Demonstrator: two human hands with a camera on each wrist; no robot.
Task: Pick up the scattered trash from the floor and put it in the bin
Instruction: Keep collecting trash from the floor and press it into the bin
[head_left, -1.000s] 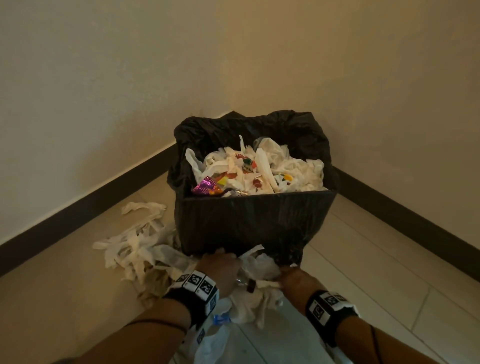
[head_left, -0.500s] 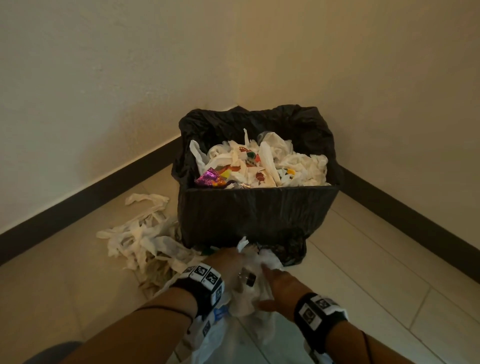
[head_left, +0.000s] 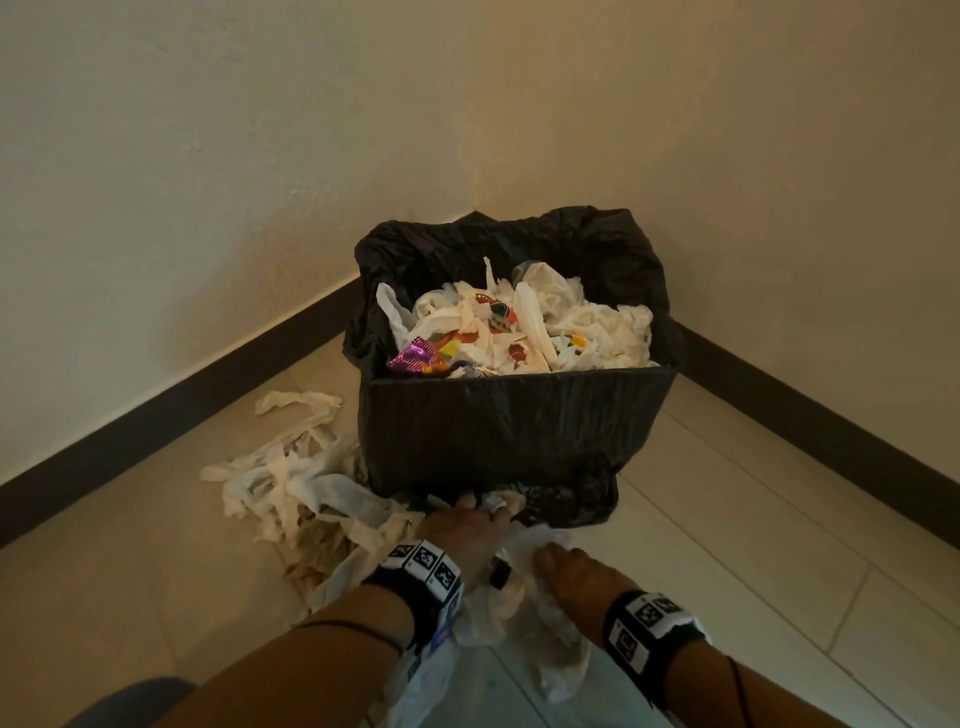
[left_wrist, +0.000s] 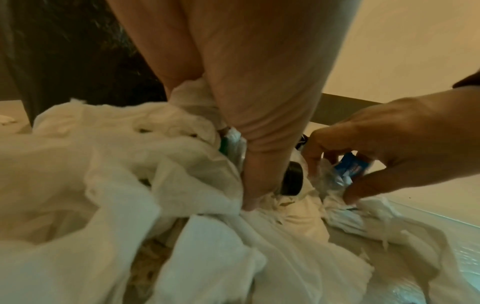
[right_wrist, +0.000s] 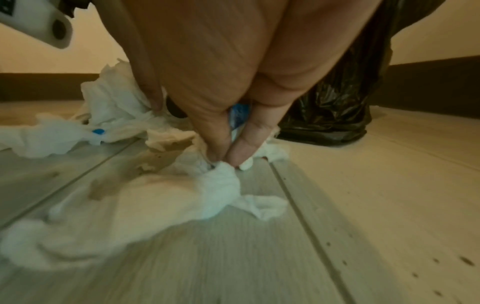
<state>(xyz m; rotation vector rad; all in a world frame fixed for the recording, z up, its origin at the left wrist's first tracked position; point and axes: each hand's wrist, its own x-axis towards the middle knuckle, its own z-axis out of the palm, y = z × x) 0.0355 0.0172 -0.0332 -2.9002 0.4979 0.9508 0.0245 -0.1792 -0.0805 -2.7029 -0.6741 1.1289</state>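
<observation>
A bin (head_left: 511, 421) lined with a black bag stands in the room's corner, heaped with white tissues and coloured wrappers. White tissue and plastic trash (head_left: 291, 483) lies scattered on the floor at its left and front. My left hand (head_left: 467, 530) grips a bunch of white tissue (left_wrist: 187, 127) right at the bin's foot, fingers curled into it. My right hand (head_left: 566, 571) pinches a crumpled tissue (right_wrist: 221, 176) between thumb and fingers on the floor, with a blue wrapper (right_wrist: 237, 115) tucked inside the hand. A small black cap (left_wrist: 292, 179) lies between the hands.
Dark skirting (head_left: 156, 415) runs along both walls behind the bin. A clear plastic bag (head_left: 431, 670) lies under my forearms. Pale tiled floor (head_left: 779, 545) stretches to the right of the bin.
My right hand has drawn back from the bin's foot toward me and to the left, now pinching tissue on the floor. The left hand stays gripping tissue by the bin.
</observation>
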